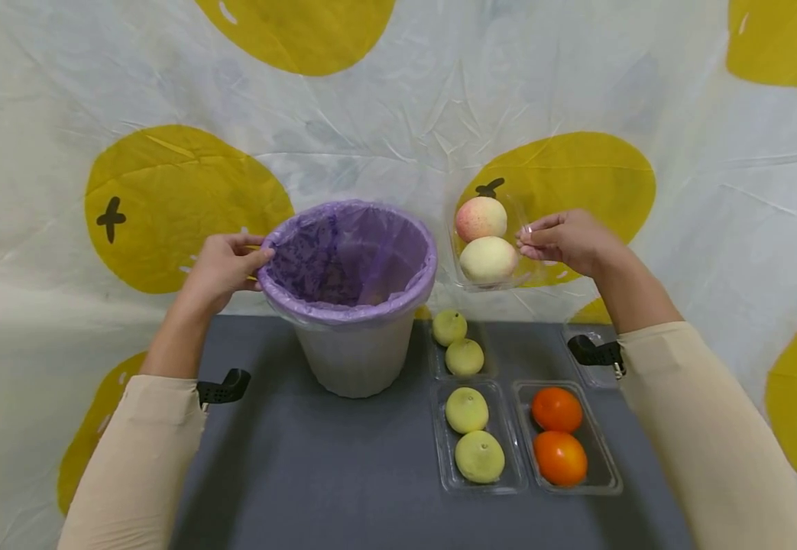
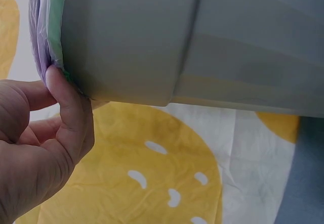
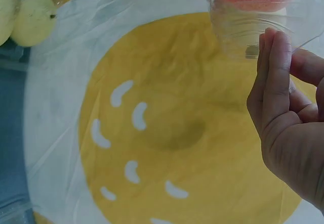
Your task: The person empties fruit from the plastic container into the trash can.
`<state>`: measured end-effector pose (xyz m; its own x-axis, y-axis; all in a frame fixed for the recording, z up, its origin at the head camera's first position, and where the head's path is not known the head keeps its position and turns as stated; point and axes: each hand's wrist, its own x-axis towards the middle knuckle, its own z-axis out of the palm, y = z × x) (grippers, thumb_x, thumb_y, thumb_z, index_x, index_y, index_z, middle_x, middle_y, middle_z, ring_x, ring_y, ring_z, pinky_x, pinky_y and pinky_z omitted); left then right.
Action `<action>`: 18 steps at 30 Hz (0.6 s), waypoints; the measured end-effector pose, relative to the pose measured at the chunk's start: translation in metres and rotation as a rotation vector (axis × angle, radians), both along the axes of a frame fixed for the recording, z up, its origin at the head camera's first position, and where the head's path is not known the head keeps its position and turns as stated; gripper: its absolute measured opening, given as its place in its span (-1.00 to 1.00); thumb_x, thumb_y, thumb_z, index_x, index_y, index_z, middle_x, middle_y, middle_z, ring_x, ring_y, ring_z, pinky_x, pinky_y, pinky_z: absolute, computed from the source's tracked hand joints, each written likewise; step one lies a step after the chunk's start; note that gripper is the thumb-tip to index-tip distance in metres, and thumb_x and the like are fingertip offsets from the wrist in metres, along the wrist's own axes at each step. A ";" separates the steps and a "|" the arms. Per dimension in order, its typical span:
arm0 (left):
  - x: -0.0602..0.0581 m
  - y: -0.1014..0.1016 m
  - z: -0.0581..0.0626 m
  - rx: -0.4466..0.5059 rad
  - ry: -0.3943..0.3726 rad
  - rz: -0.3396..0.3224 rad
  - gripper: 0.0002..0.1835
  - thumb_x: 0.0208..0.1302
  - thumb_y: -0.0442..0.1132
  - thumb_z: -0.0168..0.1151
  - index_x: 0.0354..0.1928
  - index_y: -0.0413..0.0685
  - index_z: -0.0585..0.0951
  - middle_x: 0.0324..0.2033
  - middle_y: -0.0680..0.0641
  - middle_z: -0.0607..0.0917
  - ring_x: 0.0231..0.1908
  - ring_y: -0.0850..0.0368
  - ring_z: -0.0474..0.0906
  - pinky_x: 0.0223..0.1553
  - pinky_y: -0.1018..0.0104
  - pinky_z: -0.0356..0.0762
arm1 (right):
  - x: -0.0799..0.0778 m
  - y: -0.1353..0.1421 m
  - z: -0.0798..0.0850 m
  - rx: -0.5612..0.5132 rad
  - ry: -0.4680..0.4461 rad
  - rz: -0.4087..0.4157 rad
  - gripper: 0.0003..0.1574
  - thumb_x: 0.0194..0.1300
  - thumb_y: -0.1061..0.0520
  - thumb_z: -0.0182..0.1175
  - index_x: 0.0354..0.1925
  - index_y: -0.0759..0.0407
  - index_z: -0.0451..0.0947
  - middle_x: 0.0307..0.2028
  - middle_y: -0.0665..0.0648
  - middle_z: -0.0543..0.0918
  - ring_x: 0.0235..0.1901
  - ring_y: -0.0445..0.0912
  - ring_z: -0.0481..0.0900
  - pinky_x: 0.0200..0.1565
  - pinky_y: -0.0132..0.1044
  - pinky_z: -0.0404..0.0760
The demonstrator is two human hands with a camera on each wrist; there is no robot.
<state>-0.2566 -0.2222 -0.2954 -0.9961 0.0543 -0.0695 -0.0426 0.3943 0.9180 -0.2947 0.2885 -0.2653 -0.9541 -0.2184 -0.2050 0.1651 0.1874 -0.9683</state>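
My left hand (image 1: 222,269) pinches the rim of a pale trash can (image 1: 357,359) between thumb and fingers, at its left side. A purple bag (image 1: 350,309) lines the can and folds over the rim. On the other side, my right hand (image 1: 563,241) pinches the edge of a clear plastic tray (image 1: 484,286) and holds it up above the table. Two peaches lie in that tray: a pink-blushed peach (image 1: 482,218) behind a paler peach (image 1: 489,260). In the right wrist view the fingers (image 3: 277,72) grip the clear tray's edge beneath the pink fruit.
On the grey table (image 1: 343,473), two clear trays hold yellow-green fruits (image 1: 479,457). Beside them a tray of two orange-red fruits (image 1: 560,458) stands at the right. Another clear tray (image 1: 597,374) lies partly behind the right forearm. A fruit-print cloth (image 1: 384,114) hangs behind.
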 end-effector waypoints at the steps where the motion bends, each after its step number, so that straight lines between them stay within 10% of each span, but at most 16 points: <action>1: 0.000 0.000 0.000 -0.001 0.004 0.006 -0.37 0.57 -0.12 0.13 0.53 -0.27 0.31 0.32 -0.36 0.46 -0.35 0.34 0.65 -0.33 0.45 0.71 | -0.001 -0.002 0.003 -0.010 -0.001 -0.002 -0.74 0.50 0.26 0.19 -0.29 0.14 0.78 -0.34 0.06 0.79 -0.35 -0.19 0.78 -0.16 -0.41 0.76; 18: -0.004 0.000 -0.001 -0.009 0.010 0.001 -0.39 0.57 -0.15 0.13 0.52 -0.29 0.31 0.20 -0.31 0.49 -0.40 0.32 0.65 -0.36 0.43 0.72 | -0.015 -0.045 0.051 -0.153 0.021 -0.074 -0.85 0.40 0.34 0.26 -0.32 0.30 0.74 -0.39 0.14 0.77 -0.45 -0.12 0.77 -0.25 -0.36 0.77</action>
<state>-0.2609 -0.2220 -0.2966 -0.9968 0.0523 -0.0599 -0.0339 0.4020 0.9150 -0.3093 0.2436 -0.2140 -0.9725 -0.1750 -0.1540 0.1519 0.0255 -0.9881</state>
